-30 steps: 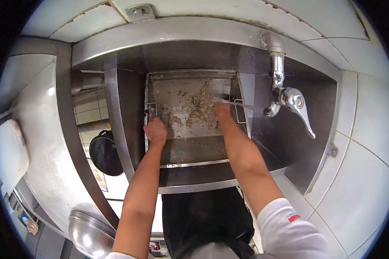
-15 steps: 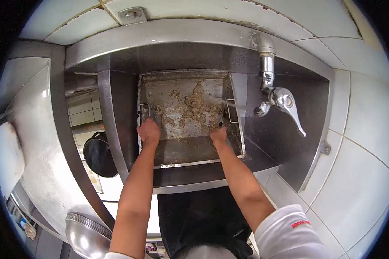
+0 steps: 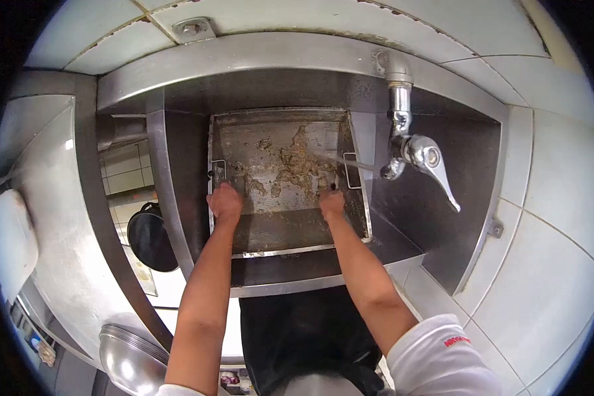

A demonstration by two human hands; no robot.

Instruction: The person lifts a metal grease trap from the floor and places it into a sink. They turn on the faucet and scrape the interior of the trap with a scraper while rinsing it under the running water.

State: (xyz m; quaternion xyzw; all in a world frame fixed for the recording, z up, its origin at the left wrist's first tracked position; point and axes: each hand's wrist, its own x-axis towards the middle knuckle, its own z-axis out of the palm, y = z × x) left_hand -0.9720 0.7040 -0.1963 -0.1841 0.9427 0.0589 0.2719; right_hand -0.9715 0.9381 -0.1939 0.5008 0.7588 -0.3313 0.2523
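Observation:
A rectangular metal tray (image 3: 264,224) sits tilted in the steel sink, with wet brown residue (image 3: 297,165) spread over its base. My left hand (image 3: 225,203) is closed at the tray's left side, just below the wire handle there. On the right, my right hand (image 3: 332,202) is closed inside the tray near its right wall, below the other wire handle (image 3: 352,170). What the fingers of either hand hold is too hidden to make out. A stream of water runs left from the chrome tap (image 3: 402,155) into the tray.
The steel sink rim (image 3: 297,286) runs along the front. A black round pan (image 3: 152,239) is seen through an opening at the left, and stacked metal bowls (image 3: 131,360) stand at the lower left. White tiles (image 3: 554,191) cover the right wall.
The view has shifted slightly, and the tap appears a little further left. Both hands remain at the tray's sides. The water stream shows more clearly now.

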